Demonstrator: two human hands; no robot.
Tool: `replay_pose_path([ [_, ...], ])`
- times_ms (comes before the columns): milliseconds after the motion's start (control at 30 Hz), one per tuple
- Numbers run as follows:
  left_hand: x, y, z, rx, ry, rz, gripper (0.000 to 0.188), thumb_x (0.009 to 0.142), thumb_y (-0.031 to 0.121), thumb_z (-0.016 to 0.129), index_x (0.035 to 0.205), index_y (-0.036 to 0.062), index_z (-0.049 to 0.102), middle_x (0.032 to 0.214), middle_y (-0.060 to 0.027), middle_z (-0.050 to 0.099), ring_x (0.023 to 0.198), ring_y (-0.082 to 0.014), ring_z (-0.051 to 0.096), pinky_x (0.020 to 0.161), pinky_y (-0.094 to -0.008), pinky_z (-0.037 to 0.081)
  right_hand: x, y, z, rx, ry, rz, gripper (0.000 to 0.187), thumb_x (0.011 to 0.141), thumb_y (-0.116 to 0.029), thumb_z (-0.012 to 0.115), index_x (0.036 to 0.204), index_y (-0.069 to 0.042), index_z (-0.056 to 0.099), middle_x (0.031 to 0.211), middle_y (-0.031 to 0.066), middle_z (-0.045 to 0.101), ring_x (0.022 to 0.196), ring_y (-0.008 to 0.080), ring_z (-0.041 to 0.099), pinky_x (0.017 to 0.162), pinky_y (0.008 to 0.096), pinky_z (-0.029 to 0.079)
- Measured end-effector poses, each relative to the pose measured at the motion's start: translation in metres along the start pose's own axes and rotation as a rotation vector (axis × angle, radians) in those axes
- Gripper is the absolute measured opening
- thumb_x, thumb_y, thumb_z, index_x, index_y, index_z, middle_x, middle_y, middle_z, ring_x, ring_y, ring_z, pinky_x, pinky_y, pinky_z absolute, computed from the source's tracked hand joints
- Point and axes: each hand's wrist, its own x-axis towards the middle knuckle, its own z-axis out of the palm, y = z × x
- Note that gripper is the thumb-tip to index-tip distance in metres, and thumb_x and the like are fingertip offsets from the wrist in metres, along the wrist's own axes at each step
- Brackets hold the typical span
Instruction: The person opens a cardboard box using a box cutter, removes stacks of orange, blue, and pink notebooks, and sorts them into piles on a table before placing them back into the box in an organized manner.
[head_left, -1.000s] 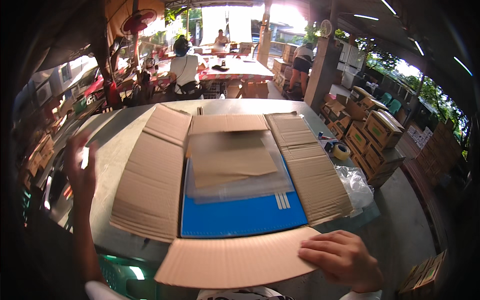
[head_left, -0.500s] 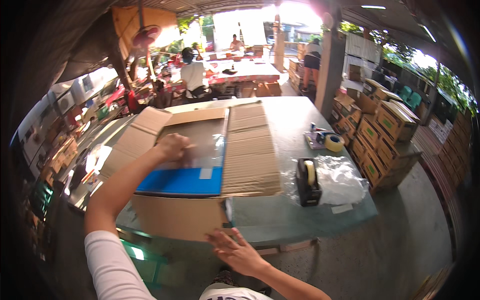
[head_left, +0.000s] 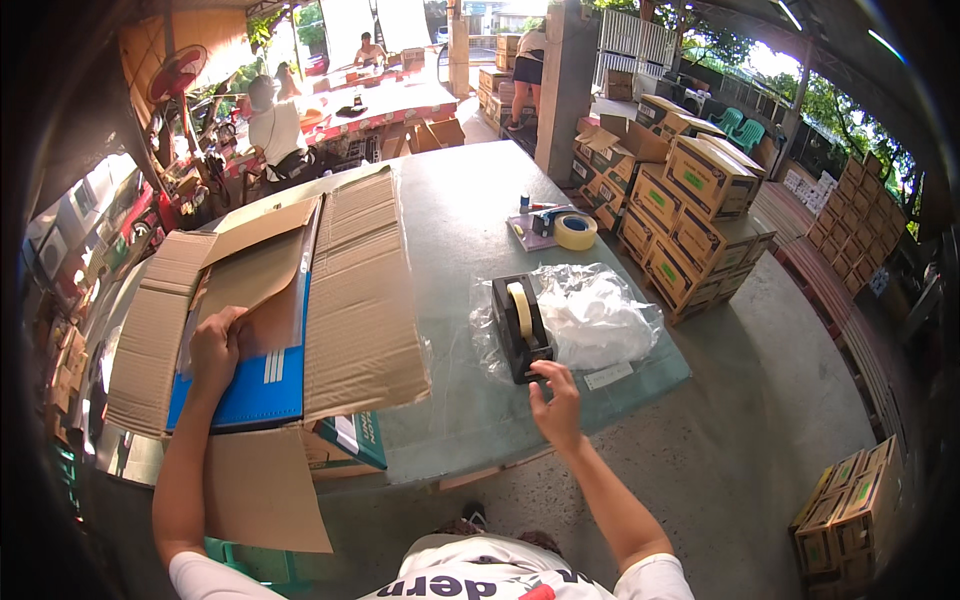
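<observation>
Black plastic of the dispenser point(head_left: 521, 350) begins right at the fingertips of the right hand point(head_left: 557, 400); whether they really touch, I cannot tell. These fingers are half bent, with the thumb apart from them, and no thing is seen between them. From them the dispenser goes away from the person and slightly to the left, its long axis about across the near edge of the table point(head_left: 445, 260), with its near end toward the hand. The right hand is clearly the nearer one: the left hand point(head_left: 213, 350) is well apart, over the open box point(head_left: 360, 290), and its thumb and finger are closed on the edge of a brown sheet point(head_left: 270, 285), whose corner curls up above the blue folder point(head_left: 262, 385). Clear bag point(head_left: 605, 325) shows on both sides of the dispenser, most of it on the right. Between the dispenser and the right flap of the box, the table is bare as far as its far edge. Toward the near right corner lies a white strip point(head_left: 608, 376); beyond the bag, near the right edge, is a tape roll point(head_left: 575, 232). The box's near flap point(head_left: 265, 485) hangs past the near edge.
</observation>
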Motion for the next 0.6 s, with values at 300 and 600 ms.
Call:
replay_pose_path([
  [300, -0.065, 0.057, -0.078, -0.96, 0.708, -0.545, 0.03, 0.088, 0.018, 0.054, 0.113, 0.001, 0.053, 0.104, -0.0105, 0.058, 0.095, -0.019, 0.054, 0.081, -0.0307, 0.044, 0.027, 0.081, -0.009, -0.05, -0.253, 0.254, 0.051, 0.064, -0.012, 0.076, 0.109, -0.004, 0.053, 0.099, 0.0095, 0.055, 0.087, 0.0228, 0.057, 0.069, 0.0319, 0.046],
  [600, -0.088, 0.173, -0.127, -0.57, 1.467, -0.429, 0.028, 0.089, 0.016, 0.052, 0.111, -0.0017, 0.054, 0.105, -0.0157, 0.06, 0.094, -0.023, 0.058, 0.082, -0.0322, 0.047, 0.065, 0.1, -0.007, 0.135, -0.504, 0.101, 0.032, 0.055, -0.007, 0.08, 0.083, -0.005, 0.065, 0.075, 0.0045, 0.053, 0.06, 0.0137, 0.049, 0.054, 0.0263, 0.041],
])
